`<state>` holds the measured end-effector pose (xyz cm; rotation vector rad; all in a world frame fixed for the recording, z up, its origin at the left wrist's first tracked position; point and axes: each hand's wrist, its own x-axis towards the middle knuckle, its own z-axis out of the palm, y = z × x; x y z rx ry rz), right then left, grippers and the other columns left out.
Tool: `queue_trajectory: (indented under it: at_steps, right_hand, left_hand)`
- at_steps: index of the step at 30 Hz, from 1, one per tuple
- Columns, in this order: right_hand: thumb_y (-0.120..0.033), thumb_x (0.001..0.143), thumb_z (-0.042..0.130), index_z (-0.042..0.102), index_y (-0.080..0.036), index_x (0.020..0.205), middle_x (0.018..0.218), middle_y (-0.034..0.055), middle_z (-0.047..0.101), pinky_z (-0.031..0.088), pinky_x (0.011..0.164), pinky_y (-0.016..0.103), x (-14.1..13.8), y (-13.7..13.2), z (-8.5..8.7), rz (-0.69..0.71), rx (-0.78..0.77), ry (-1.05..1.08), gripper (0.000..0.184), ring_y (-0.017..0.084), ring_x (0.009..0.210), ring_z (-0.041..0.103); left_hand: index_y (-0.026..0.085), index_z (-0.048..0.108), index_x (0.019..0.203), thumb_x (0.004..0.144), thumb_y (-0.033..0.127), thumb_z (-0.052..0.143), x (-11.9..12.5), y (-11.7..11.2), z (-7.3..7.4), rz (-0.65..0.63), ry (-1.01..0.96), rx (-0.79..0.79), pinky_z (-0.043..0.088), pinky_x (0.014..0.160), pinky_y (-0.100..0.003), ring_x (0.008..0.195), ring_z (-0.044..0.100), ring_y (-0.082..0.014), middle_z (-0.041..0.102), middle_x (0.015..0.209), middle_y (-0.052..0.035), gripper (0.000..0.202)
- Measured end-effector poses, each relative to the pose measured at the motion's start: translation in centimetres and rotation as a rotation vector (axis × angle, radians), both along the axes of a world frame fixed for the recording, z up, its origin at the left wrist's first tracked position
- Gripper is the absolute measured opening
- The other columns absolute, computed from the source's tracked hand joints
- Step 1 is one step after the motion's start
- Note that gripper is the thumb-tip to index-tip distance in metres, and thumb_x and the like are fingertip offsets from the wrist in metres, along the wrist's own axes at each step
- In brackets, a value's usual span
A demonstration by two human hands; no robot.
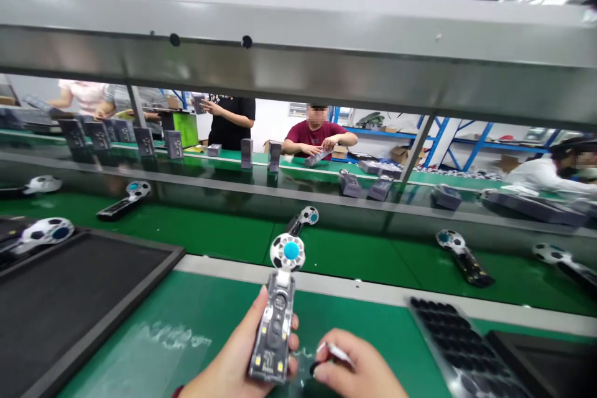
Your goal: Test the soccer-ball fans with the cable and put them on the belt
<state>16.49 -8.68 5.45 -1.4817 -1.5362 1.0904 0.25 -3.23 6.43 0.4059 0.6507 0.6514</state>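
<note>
My left hand is wrapped round a handheld device, held upright. Its body is see-through with a dark inside and small yellow spots. On top sits a round football-patterned head with a blue disc in its middle. Just to the right, my right hand is closed in a pinch at the device's lower end, apart from it. A small black round pad shows at its fingertips, along with a thin silvery-white piece whose kind I cannot make out. A sheet of black round pads lies to the right.
Similar devices lie along the green conveyor belt ahead. Black trays flank the green worktop at left and right. Grey boxes stand on a ledge beyond, where several people work. A metal beam crosses overhead.
</note>
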Motion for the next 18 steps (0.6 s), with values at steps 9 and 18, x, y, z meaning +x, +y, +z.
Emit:
queue_trajectory:
  at_steps: [9,18]
  right_hand:
    - [-0.022,0.074,0.049,0.061,-0.023,0.070,0.074,-0.0019,0.060,0.040,0.065,0.019,-1.8,-0.9,1.5,-0.230,0.128,-0.020,0.012,0.014,0.071,0.055]
    - [-0.012,0.077,0.039,0.059,-0.024,0.082,0.085,0.0001,0.059,0.042,0.065,0.021,-2.4,-1.3,1.4,-0.098,0.234,-0.342,0.024,0.013,0.075,0.057]
  left_hand:
    - [0.017,0.046,0.093,0.082,0.055,0.025,0.8,-2.4,-3.2,-0.144,0.228,0.174,0.041,0.041,-0.020,0.041,0.058,-0.0145,0.066,0.053,-0.0088,0.044]
    - [0.017,0.038,0.115,0.072,0.060,0.045,0.6,-2.4,-3.5,-0.122,0.234,0.144,0.043,0.045,-0.023,0.045,0.059,-0.0172,0.061,0.047,-0.0017,0.061]
